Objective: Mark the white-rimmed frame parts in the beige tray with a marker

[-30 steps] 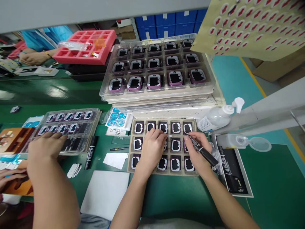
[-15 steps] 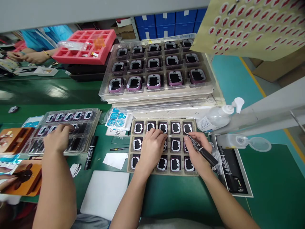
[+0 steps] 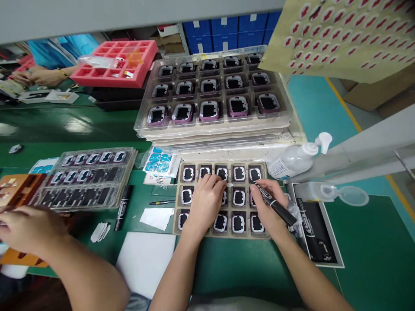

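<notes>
My left hand (image 3: 207, 201) is closed over the near tray (image 3: 198, 233), its fingers pinching a small white paper strip (image 3: 229, 185) with a dark mark on it. Gripped in my right hand (image 3: 270, 203) is a black marker (image 3: 281, 211), its tip end pointing up and left, a little right of the strip. Beneath both hands the tray holds rows of purple square watch cases (image 3: 239, 197) with white inner frames and black centres. Several of these cases are partly hidden by my hands.
A taller stack of case trays (image 3: 214, 125) stands behind. On the left are a co-worker's hand (image 3: 32, 229), a clear tray (image 3: 106, 203), another black marker (image 3: 123, 207) and white strips (image 3: 101, 232). At right stand a pump bottle (image 3: 292, 162) and an open box (image 3: 337, 255).
The co-worker's arm has moved left and down from the clear tray to the orange fixture, uncovering the cases there. My hands have barely moved; the strip stays between my left fingers.
</notes>
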The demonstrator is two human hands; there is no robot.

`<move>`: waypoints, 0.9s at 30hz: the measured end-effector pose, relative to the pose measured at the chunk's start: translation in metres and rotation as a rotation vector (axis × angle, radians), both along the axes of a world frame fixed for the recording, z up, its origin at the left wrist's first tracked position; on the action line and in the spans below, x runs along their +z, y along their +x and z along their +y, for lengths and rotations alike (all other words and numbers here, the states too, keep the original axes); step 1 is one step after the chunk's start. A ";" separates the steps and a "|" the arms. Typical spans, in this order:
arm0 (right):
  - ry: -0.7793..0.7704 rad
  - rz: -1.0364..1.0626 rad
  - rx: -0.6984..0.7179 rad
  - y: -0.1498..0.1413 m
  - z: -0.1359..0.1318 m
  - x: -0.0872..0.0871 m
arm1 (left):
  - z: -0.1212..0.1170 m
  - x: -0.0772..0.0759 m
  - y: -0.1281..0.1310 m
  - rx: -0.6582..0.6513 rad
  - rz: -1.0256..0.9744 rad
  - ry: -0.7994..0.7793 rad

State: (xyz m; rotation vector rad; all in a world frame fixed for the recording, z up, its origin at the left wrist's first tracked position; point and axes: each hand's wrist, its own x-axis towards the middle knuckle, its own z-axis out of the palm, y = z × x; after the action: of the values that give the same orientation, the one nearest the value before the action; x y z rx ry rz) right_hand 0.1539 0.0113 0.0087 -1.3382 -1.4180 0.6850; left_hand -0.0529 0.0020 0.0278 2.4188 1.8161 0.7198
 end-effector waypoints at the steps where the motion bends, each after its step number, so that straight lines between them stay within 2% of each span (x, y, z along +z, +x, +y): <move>1: 0.003 -0.001 0.000 0.000 0.000 0.000 | 0.000 0.000 0.000 -0.001 0.007 -0.001; 27: 0.031 -0.002 0.000 -0.002 0.000 0.004 | 0.001 -0.002 0.007 0.019 0.078 -0.060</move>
State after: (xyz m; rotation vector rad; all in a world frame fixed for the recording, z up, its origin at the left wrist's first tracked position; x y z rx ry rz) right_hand 0.1516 0.0115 0.0132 -1.3148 -1.4249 0.6598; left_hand -0.0464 0.0029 0.0258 2.4276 1.8619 0.5718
